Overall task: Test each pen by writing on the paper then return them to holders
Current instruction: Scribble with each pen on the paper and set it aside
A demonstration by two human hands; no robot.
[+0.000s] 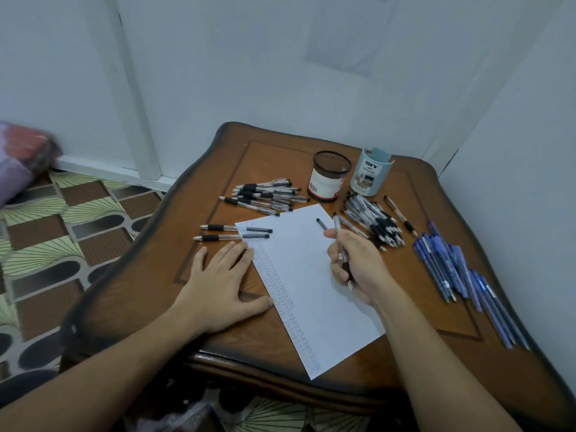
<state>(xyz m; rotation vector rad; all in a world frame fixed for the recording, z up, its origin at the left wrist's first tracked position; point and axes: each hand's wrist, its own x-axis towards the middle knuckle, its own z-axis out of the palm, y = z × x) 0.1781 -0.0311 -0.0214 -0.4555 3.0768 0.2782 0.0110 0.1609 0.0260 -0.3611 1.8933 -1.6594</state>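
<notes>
Two holders (331, 177), one paper (311, 307); right grip (358, 266) clamped on one pen (337, 224), left grip (218, 275) flat, spread

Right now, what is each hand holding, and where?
Right hand grips a pen by its black grip, near the tip. Left hand lies flat, holding nothing.

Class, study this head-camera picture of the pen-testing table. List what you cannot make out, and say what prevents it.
All in the head view:
Writing at the left edge of the paper: too small to read.
Insides of the mesh holder and blue holder: hidden by their own walls.
Middle of the pen in the right hand: covered by the grip.
Pink and purple object on the floor: blurred, cut off by the left edge.
</notes>
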